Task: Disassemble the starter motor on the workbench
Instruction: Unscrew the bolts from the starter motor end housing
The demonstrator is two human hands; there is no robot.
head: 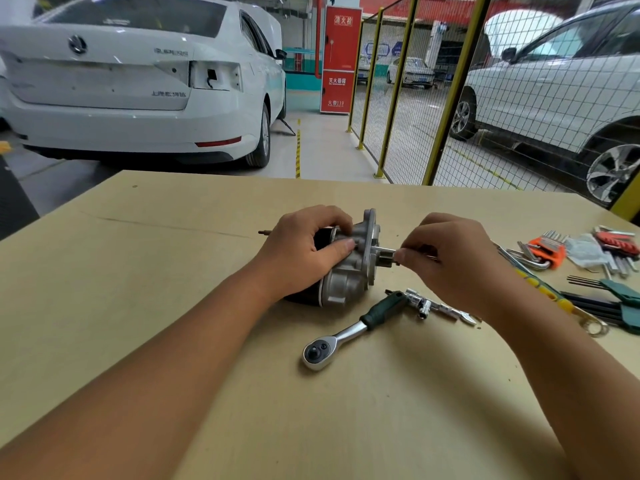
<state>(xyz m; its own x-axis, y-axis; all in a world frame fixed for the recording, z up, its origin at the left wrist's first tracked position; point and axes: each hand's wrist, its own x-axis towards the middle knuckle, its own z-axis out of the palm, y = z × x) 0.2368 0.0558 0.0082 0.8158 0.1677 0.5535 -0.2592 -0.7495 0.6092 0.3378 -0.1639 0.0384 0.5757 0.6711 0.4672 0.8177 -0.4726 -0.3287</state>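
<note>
The starter motor lies on its side in the middle of the wooden workbench, its silver housing and flange facing right and its black body to the left. My left hand grips the motor from above, fingers curled over the housing. My right hand pinches a slim metal tool that points into the flange end of the motor. Most of that tool is hidden by my fingers.
A green-handled ratchet lies just in front of the motor, with sockets and an extension beside it. Hex key sets with orange and red holders, dark green keys and a wrench sit at the right edge. Cars and a yellow fence stand beyond the bench.
</note>
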